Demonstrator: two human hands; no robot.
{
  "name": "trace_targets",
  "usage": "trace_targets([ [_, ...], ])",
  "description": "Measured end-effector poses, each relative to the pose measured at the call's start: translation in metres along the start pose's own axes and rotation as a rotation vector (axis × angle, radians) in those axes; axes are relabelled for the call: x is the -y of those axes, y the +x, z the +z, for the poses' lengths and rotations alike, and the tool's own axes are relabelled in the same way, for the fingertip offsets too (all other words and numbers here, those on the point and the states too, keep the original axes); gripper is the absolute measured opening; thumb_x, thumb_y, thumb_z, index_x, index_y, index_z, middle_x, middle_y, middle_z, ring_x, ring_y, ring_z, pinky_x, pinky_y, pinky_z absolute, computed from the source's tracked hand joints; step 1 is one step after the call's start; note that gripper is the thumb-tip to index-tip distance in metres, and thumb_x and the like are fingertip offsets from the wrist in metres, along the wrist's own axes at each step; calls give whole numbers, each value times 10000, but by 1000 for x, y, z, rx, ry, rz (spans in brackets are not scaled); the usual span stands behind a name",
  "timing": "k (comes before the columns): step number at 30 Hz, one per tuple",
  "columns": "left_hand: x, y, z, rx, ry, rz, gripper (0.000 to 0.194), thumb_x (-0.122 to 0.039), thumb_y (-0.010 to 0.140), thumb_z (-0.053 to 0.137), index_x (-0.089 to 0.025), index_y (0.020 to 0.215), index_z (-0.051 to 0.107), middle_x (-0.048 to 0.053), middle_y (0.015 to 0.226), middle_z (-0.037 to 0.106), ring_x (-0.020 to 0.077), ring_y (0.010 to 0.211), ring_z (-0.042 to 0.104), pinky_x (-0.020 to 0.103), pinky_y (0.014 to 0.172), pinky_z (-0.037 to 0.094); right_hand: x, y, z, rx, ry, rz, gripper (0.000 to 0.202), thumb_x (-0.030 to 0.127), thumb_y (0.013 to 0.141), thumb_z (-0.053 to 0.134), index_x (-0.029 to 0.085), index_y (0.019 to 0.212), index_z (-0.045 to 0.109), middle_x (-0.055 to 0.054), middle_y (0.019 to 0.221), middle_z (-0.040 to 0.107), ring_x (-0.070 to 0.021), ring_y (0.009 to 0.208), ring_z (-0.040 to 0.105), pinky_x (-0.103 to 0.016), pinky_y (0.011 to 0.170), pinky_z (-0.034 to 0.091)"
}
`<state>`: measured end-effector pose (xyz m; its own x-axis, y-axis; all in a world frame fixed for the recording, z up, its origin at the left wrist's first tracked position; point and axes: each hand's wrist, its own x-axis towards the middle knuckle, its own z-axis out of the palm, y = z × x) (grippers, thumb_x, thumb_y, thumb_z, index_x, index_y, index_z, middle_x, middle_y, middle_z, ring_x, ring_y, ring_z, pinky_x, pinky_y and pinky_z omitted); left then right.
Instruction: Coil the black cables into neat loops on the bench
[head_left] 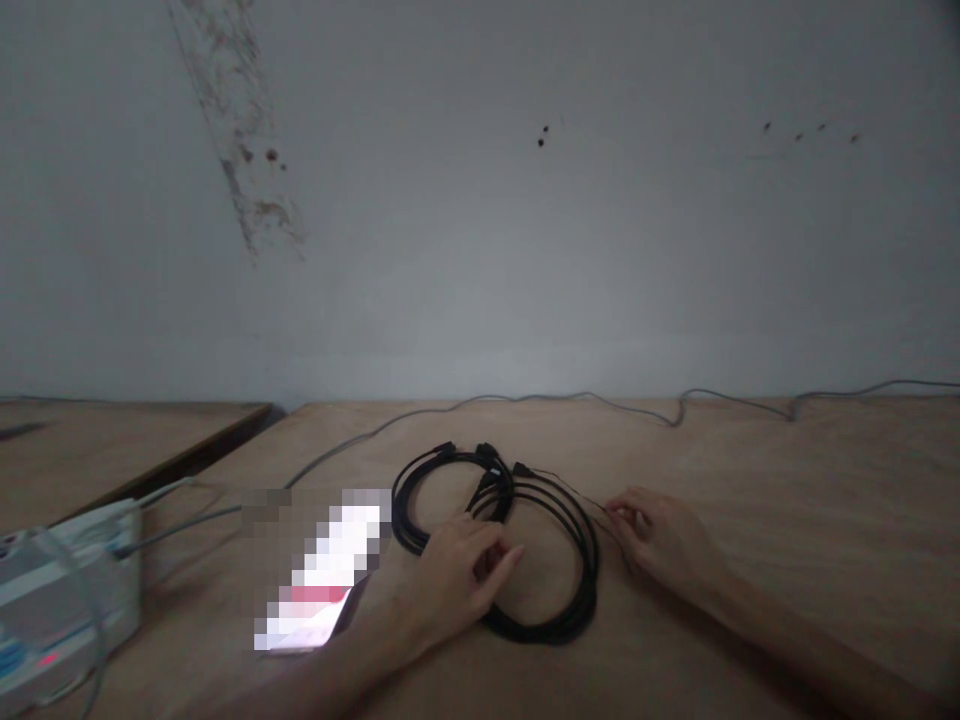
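Two coils of black cable lie overlapping on the wooden table, the left coil (pixel 401 510) farther back and the right coil (pixel 589 590) nearer. Black connectors show at the top of the coils. My left hand (pixel 465 575) rests over the place where the coils meet, fingers curled and thumb apart, with no object visible in it. To the right of the coils, my right hand (pixel 656 530) pinches a thin dark strand (pixel 574 488) between thumb and fingertips. That strand runs back toward the connector (pixel 523 469) of the right coil.
A lit phone (pixel 322 590), partly pixelated, lies left of my left hand. White power strips (pixel 67 600) with cables stand at the far left. A grey cable (pixel 322 460) runs along the table's back (pixel 825 480) by the wall. A gap splits the tabletops at left.
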<state>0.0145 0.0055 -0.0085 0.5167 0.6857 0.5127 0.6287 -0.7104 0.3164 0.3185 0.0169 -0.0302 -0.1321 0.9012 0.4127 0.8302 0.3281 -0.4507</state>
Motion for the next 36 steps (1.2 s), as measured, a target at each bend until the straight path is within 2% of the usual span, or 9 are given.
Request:
trace_targets([
  [3, 2, 0, 3, 11, 48, 65, 378, -326, 993, 523, -181, 645, 560, 3, 602, 598, 154, 625, 567, 275, 636, 404, -2, 0, 0, 19, -115, 41, 196, 309, 909, 552, 220, 858, 719, -60, 807, 723, -225, 748, 655, -326, 702, 438],
  [7, 5, -1, 4, 28, 70, 91, 422, -305, 991, 506, -179, 588, 510, -5, 560, 576, 132, 568, 538, 269, 608, 381, -3, 1, -2, 59, -257, 43, 133, 233, 841, 587, 198, 735, 658, -68, 758, 679, -213, 691, 627, -319, 661, 416],
  [12, 5, 0, 3, 61, 86, 99, 446, -322, 1005, 485, -181, 582, 494, -7, 553, 571, 130, 559, 542, 270, 608, 383, 2, -1, -7, 50, -205, -142, 125, 253, 900, 557, 202, 857, 663, -79, 915, 667, -219, 791, 631, -328, 736, 447],
  [16, 8, -1, 4, 69, 110, 121, 448, -311, 1025, 458, -181, 599, 511, -4, 575, 583, 132, 572, 553, 271, 617, 386, 0, -4, 0, 151, -56, -266, 146, 203, 928, 507, 220, 898, 649, -51, 912, 668, -208, 865, 638, -314, 796, 457],
  [24, 18, 2, 4, 57, 146, 98, 421, -285, 1045, 433, -180, 670, 591, 24, 648, 635, 166, 646, 590, 292, 669, 419, -15, -3, 5, 154, -139, -140, 128, 137, 756, 563, 217, 827, 633, -30, 774, 670, -201, 735, 609, -310, 700, 420],
  [29, 5, 4, -6, 19, 107, 111, 296, -233, 1026, 410, -179, 812, 608, 56, 815, 674, 204, 800, 613, 338, 792, 450, -9, -5, 3, 136, -132, -172, 98, 172, 830, 546, 215, 839, 634, -44, 809, 675, -211, 770, 620, -327, 731, 434],
  [32, -8, 3, -9, 156, 82, 241, 225, -284, 1002, 454, -190, 830, 565, 34, 800, 639, 194, 774, 593, 333, 766, 436, -2, -7, 4, 131, -90, -265, 161, 185, 878, 532, 212, 966, 665, -74, 963, 682, -228, 897, 635, -338, 807, 461],
  [33, -11, 2, -9, 215, 85, 275, 228, -354, 981, 513, -195, 822, 551, 25, 806, 636, 194, 775, 594, 337, 764, 431, 0, -7, 4, 136, -84, -287, 190, 191, 889, 531, 214, 1015, 672, -81, 1015, 679, -232, 934, 635, -343, 832, 465],
  [36, -16, 0, -8, 333, 122, 298, 314, -492, 893, 647, -204, 834, 537, 13, 854, 645, 197, 788, 607, 334, 743, 431, 2, -6, 4, 142, -102, -266, 226, 223, 936, 507, 225, 1078, 683, -82, 1048, 673, -231, 953, 640, -352, 865, 469],
])
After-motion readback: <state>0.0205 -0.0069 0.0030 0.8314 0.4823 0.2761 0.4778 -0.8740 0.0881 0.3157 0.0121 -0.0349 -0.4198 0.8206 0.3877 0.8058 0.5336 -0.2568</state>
